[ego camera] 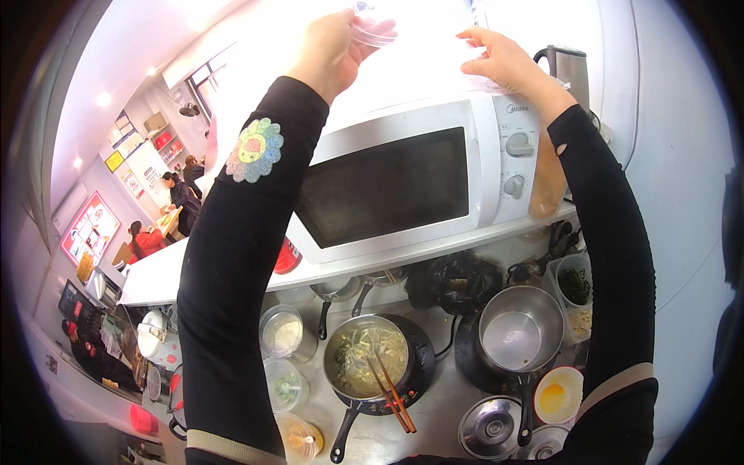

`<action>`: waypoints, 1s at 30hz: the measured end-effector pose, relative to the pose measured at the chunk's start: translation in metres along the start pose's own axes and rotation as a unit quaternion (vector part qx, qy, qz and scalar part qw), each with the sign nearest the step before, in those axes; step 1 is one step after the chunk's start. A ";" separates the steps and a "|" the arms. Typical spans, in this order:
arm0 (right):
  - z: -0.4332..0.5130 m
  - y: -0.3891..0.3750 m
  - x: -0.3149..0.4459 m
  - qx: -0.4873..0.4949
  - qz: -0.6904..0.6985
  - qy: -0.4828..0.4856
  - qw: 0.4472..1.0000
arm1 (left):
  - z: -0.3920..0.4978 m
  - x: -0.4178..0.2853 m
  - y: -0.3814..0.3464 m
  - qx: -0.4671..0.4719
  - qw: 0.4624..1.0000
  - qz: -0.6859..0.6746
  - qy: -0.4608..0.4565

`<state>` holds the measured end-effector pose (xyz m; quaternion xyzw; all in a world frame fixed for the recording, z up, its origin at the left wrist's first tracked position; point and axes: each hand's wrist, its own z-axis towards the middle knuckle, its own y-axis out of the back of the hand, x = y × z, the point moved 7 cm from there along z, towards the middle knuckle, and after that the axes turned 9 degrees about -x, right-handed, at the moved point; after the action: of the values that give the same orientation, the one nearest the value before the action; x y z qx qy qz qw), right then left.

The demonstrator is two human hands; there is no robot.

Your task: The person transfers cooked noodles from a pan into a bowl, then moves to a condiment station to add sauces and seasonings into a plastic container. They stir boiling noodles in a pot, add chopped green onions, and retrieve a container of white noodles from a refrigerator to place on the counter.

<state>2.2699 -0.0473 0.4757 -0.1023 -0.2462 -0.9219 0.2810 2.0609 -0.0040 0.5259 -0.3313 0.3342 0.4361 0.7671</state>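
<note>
Both arms reach up over the top of a white Midea microwave oven [395,180]. My left hand [343,49] holds a clear plastic lid [375,38] by its rim, at the top of the view. To its right, my right hand [494,55] is raised above the microwave's right side with thumb and fingers apart; bright glare hides what lies around its fingertips. Below, a saucepan of noodles and sprouts [366,354] stands on an induction cooker [421,372], with wooden chopsticks [392,398] resting in it. An empty-looking steel saucepan [520,328] sits on a second cooker at the right.
A steel kettle [568,72] stands behind the microwave's right side. Under the white shelf [418,253] lies a black plastic bag [456,282]. Clear tubs [286,383], a metal lid [491,427] and a bowl with egg yolk [557,395] surround the cookers. People sit and stand far left.
</note>
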 end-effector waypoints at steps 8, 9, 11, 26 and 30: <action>-0.008 0.016 0.000 -0.013 -0.167 0.156 0.973 | -0.006 0.017 0.013 -0.006 0.987 -0.094 0.133; -0.008 0.017 -0.004 0.017 -0.165 0.132 0.977 | -0.010 0.023 0.014 0.031 0.973 -0.137 0.181; -0.007 0.016 -0.022 0.100 -0.190 0.019 0.977 | -0.014 0.035 0.012 0.083 0.955 -0.150 0.241; 0.039 -0.028 -0.014 -0.064 0.071 -0.093 0.991 | -0.007 0.051 0.006 0.034 0.967 0.010 0.253; 0.034 -0.042 -0.024 -0.004 0.115 -0.130 0.985 | 0.001 0.062 0.012 0.036 0.965 0.036 0.256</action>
<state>2.2674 0.0117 0.4798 -0.2497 -0.2637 -0.8633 0.3505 2.0750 0.0298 0.4741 -0.3917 0.5464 0.3521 0.6511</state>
